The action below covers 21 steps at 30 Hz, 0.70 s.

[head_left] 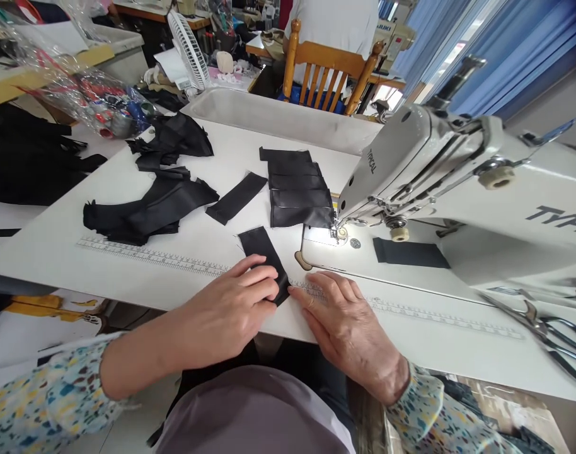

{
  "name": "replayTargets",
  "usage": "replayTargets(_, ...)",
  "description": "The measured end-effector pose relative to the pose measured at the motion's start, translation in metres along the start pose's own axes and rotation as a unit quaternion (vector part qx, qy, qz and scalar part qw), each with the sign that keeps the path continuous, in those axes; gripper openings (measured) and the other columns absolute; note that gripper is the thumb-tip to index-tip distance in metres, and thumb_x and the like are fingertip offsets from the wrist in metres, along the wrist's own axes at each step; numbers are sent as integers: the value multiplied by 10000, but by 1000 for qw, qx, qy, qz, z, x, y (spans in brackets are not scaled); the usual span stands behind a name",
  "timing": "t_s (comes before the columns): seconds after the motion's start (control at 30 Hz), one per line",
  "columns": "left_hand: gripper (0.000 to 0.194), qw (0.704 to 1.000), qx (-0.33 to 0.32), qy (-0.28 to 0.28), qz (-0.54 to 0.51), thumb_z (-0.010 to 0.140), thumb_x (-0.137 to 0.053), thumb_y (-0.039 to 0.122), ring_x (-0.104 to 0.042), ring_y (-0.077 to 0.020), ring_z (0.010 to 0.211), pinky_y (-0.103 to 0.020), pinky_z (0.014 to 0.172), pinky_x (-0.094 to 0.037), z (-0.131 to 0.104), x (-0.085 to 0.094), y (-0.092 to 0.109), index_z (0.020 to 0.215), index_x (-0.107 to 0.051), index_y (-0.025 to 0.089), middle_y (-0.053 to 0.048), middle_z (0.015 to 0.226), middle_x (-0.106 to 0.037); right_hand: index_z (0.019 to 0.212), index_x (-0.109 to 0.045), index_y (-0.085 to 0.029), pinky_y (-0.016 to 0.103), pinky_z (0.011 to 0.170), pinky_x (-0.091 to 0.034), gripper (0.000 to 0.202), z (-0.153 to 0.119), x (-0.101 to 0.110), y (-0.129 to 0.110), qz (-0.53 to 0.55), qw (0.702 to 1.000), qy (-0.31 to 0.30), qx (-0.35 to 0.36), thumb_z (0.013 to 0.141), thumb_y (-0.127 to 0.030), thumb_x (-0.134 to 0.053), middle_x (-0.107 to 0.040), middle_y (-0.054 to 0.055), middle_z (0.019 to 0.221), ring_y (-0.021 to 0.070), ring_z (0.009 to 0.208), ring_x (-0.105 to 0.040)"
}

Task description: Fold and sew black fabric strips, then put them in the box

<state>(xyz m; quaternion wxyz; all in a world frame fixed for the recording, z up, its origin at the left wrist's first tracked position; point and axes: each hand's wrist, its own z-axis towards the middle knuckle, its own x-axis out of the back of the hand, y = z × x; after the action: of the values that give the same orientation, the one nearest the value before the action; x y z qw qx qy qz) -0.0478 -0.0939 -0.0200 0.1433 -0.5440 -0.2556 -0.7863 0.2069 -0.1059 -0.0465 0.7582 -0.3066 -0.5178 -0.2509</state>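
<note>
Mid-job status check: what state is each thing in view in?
Black fabric strip: partly covered by left fingers
Left hand: fingers curled on the strip
Right hand: fingertips at strip's right edge
Sewing machine: lit at the needle
Scissors: lying down, blade opening unclear
Desk fan: spinning or still, unclear
Plastic bag: filled
Wooden chair: upright
Blue curtains: hanging

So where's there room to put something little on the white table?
Try the table's bare front edge, between the right hand and the scissors. Farther back, there's room between the crumpled black cloth and the row of black pieces. It's crowded where that row nears the sewing machine, and around the left hand on its black strip.
</note>
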Motion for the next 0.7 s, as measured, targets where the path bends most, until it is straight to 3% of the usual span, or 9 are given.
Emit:
replayTargets(0.13, 284, 998, 24, 13, -60, 947, -480, 18, -583, -235, 1096, -461, 1092, -471, 9, 5, -11, 879, -708, 174, -65, 950, -650, 1388, -626, -220, 528, 1040, -484, 437, -2, -1, -1, 0, 1000, 8, -2, 970, -126, -546, -563, 155, 1340, 330, 1291, -504)
replayTargets(0.3, 367, 994, 27, 32, -97, 917, -483, -45, -561, -243, 1129, -400, 973, -531, 8, -5, -16, 1088, -721, 176, -90, 1061, -651, 1393, -625, -217, 528, 1017, -497, 439, -2, -2, -1, 2, 1000, 5, -5, 968, -132, -558, -562, 160, 1345, 335, 1269, -516)
replayTargets(0.57, 401, 993, -21, 20, -111, 848, -500, -82, -550, -252, 1180, -469, 1133, -409, -1, -3, -23, 995, -754, 191, -68, 1003, -669, 1401, -618, -244, 538, 1013, -497, 431, -3, 1, -1, 10, 1000, -5, -13, 986, -156, -543, -559, 153, 1349, 331, 1268, -521)
replayTargets(0.7, 269, 991, -35, -10, -126, 875, -564, 8, -565, -247, 1121, -467, 1129, -397, 5, 4, -24, 959, -748, 185, -66, 962, -655, 1395, -618, -242, 540, 1010, -501, 421, -3, 1, 0, 11, 1000, 0, -11, 990, -160, -538, -557, 153, 1361, 331, 1284, -511)
